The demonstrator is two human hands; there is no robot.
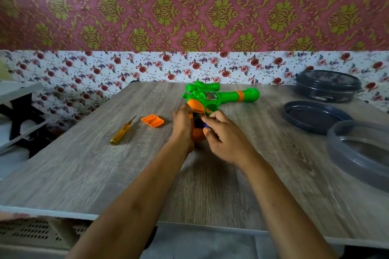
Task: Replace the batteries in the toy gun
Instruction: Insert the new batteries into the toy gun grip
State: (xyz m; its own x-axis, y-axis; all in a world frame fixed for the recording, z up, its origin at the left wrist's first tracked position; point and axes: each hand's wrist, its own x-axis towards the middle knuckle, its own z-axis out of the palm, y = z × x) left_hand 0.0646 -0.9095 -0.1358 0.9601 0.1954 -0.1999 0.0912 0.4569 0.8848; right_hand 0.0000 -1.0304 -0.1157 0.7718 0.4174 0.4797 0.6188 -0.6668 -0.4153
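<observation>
**Both hands at the grip of the toy gun**

A green plastic toy gun with an orange grip [212,99] lay on its side near the middle of the grey wood-grain bench [84,166], its barrel pointing toward 3 o'clock. The left hand [183,126] was wrapped around the grip from the 9 o'clock side, its fingers closed on the orange plastic. The right hand [223,134] met the grip from 3 o'clock, its fingers pinched narrowly on a small dark blue battery [205,125] sitting in the opened grip cavity; whether the battery was fully seated could not be told.

At 9 o'clock from the gun, just beside the left hand, lay a flat orange plastic battery cover [152,120]. Farther toward 8 o'clock lay a yellow-handled screwdriver [122,132]. At 3 o'clock, well apart from the gun, sat a dark round lidded container [327,86], a dark round lid [313,116] and a translucent grey round tub [357,153].
</observation>
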